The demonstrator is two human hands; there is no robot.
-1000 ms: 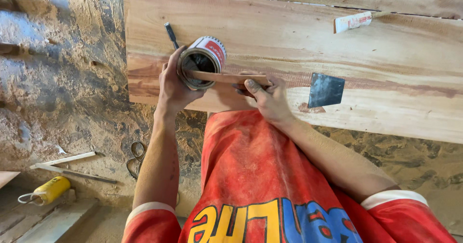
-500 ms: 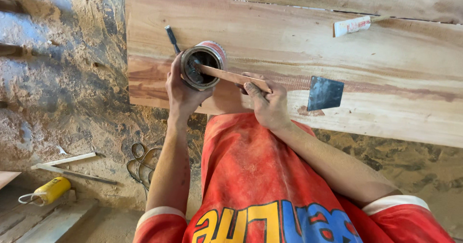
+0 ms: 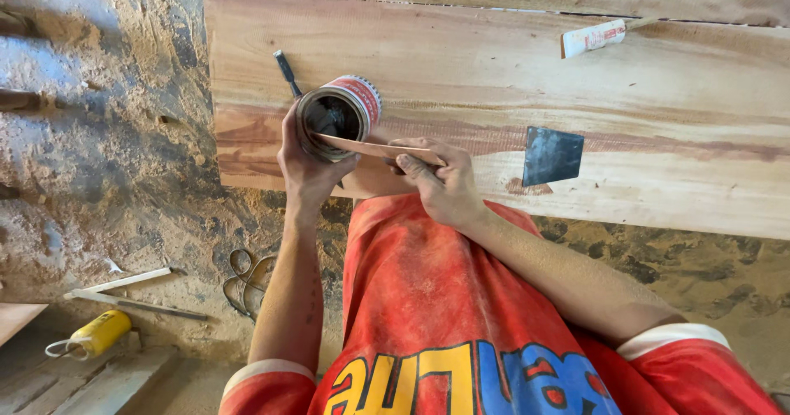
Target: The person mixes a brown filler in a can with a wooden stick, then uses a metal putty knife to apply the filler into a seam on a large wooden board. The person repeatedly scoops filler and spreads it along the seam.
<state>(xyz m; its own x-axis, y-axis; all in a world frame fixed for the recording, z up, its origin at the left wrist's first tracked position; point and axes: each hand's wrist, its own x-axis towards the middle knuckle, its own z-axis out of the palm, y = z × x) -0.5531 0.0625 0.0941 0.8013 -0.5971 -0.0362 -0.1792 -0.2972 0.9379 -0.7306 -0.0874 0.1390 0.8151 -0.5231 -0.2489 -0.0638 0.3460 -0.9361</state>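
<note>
A can (image 3: 339, 114) sits on the big wood board (image 3: 642, 77), near its left end. The left hand (image 3: 306, 164) wraps around the can from below. A flat stick (image 3: 370, 147) pokes into the can from the right, and the right hand (image 3: 440, 180) holds its other end. A thin tool (image 3: 287, 72) lies just behind the can. A flat scraper (image 3: 551, 156) lies on the board to the right of the hands. A tube (image 3: 594, 38) lies farther back on the right. Down on the floor (image 3: 107, 176) to the left lies a small bottle (image 3: 95, 335).

The wooden stick (image 3: 374, 147) has dipped into the tin (image 3: 333, 117) — tin now tilted nearer.
</note>
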